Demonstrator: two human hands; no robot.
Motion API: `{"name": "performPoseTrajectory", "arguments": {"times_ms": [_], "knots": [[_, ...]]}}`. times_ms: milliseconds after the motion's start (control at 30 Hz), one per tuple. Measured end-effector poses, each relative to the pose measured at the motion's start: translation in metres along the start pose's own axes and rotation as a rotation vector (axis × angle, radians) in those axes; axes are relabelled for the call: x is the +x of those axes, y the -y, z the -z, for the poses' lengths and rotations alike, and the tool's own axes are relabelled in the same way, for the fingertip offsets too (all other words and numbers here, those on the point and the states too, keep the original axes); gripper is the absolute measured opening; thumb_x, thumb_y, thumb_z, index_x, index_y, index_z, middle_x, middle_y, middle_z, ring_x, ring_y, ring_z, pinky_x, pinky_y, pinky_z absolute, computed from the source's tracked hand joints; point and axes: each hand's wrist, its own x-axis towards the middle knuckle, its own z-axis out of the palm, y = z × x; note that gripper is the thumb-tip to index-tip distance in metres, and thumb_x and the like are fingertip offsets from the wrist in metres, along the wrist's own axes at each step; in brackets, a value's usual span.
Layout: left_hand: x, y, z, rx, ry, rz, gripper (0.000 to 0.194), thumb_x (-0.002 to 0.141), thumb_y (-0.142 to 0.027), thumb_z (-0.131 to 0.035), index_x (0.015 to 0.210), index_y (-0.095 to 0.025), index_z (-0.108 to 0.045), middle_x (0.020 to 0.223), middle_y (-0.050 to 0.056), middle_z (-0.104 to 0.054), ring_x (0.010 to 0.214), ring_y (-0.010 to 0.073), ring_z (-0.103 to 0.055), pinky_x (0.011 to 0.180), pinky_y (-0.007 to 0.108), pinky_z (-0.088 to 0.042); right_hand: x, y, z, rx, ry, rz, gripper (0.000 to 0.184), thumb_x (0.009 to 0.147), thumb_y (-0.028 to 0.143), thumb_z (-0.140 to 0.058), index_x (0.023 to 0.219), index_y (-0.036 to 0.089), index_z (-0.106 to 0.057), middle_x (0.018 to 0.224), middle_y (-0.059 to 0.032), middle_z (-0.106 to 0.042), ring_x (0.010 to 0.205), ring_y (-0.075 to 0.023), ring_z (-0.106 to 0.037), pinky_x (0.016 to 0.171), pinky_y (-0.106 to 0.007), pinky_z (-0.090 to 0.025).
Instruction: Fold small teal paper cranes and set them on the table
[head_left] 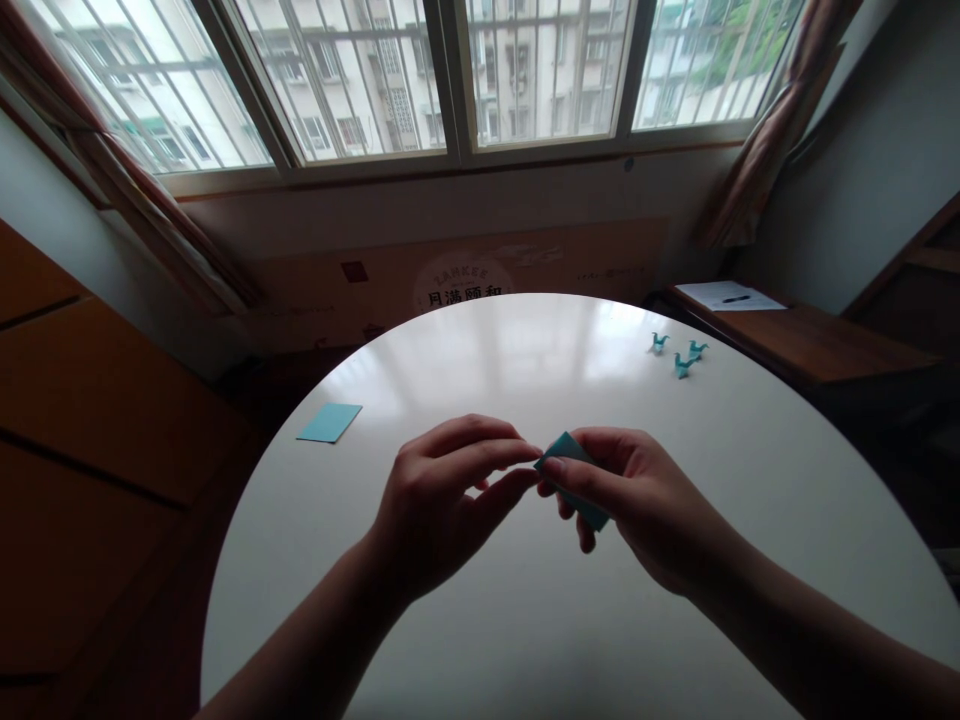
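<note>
A small folded piece of teal paper (576,487) is held above the table in front of me. My right hand (630,480) grips it, the thumb lying across its face and the fingers behind. At the paper's left corner, the thumb and fingertips of my left hand (457,490) come together in a pinch. The paper lies tilted, its lower end pointing down to the right; the fingers behind it are partly hidden. Three small folded paper birds (682,365) in the same teal stand at the table's far right. On the left side rests a stack of square teal paper (330,422).
The round white table (495,620) has a curved far edge. Beyond it to the right, a brown wooden desk (847,345) bears a white sheet (694,295) with a pen (736,299). A large printed box (585,255) stands under the barred window (540,80); an orange-brown cabinet (90,400) is at left.
</note>
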Motion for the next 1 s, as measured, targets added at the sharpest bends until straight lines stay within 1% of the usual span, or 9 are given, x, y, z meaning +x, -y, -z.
{"name": "performPoseTrajectory", "arguments": {"times_ms": [100,233,433,567,733,833,1000], "knots": [[0.0003,-0.0001,0.0005,0.006,0.004,0.009,0.012,0.082,-0.008,-0.077,0.093,-0.014,-0.076,0.089,0.008,-0.073,0.075,0.0157,-0.071,0.059,0.023,-0.059,0.0001,0.0013,-0.0002,0.008,0.006,-0.006,0.016,0.089,0.032,-0.074,0.092,0.016,-0.076,0.085,-0.0058,-0.070,0.069,-0.0144,-0.062,0.049,-0.019,-0.053],[0.0008,-0.0002,0.0012,0.014,0.003,-0.001,0.012,0.082,-0.008,-0.077,0.092,-0.014,-0.076,0.089,0.008,-0.074,0.076,0.0166,-0.072,0.062,0.024,-0.060,0.0004,0.0010,-0.0001,0.016,0.004,-0.008,0.015,0.088,0.032,-0.074,0.089,0.017,-0.076,0.080,-0.0042,-0.069,0.069,-0.0151,-0.062,0.049,-0.019,-0.053],[0.0004,-0.0014,0.0015,0.013,0.007,-0.004,0.012,0.081,-0.008,-0.077,0.092,-0.013,-0.076,0.088,0.009,-0.074,0.075,0.0161,-0.071,0.061,0.023,-0.059,-0.0005,-0.0003,0.0004,0.029,0.014,0.012,0.012,0.089,0.030,-0.074,0.087,0.018,-0.075,0.076,-0.0023,-0.067,0.068,-0.0143,-0.062,0.049,-0.018,-0.053],[0.0007,-0.0026,0.0013,0.024,-0.004,-0.003,0.011,0.082,-0.009,-0.077,0.091,-0.015,-0.076,0.089,0.007,-0.074,0.075,0.0155,-0.071,0.061,0.023,-0.059,-0.0008,0.0014,-0.0010,0.020,0.008,0.014,0.010,0.088,0.028,-0.075,0.086,0.018,-0.075,0.076,-0.0019,-0.067,0.067,-0.0139,-0.062,0.049,-0.018,-0.053],[0.0025,-0.0041,0.0016,0.052,-0.013,-0.032,0.013,0.082,-0.010,-0.078,0.093,-0.016,-0.076,0.088,0.006,-0.074,0.076,0.0154,-0.072,0.069,0.025,-0.061,-0.0005,0.0020,-0.0019,0.020,-0.006,0.009,0.012,0.086,0.029,-0.077,0.084,0.017,-0.074,0.075,-0.0022,-0.067,0.067,-0.0144,-0.062,0.049,-0.019,-0.054],[0.0033,-0.0048,0.0015,0.081,-0.018,-0.056,0.013,0.083,-0.011,-0.077,0.094,-0.018,-0.075,0.087,0.005,-0.074,0.075,0.0152,-0.071,0.068,0.025,-0.061,-0.0013,0.0016,-0.0017,0.024,-0.020,0.005,0.013,0.084,0.029,-0.078,0.084,0.017,-0.074,0.076,-0.0027,-0.067,0.067,-0.0151,-0.062,0.049,-0.020,-0.054],[0.0027,-0.0050,0.0002,0.122,-0.035,-0.102,0.016,0.082,-0.010,-0.077,0.095,-0.019,-0.075,0.086,0.004,-0.074,0.074,0.0148,-0.070,0.066,0.025,-0.060,-0.0014,0.0012,-0.0021,0.008,-0.018,0.024,0.012,0.086,0.030,-0.076,0.084,0.018,-0.075,0.076,-0.0026,-0.067,0.067,-0.0148,-0.063,0.050,-0.020,-0.054]]}}
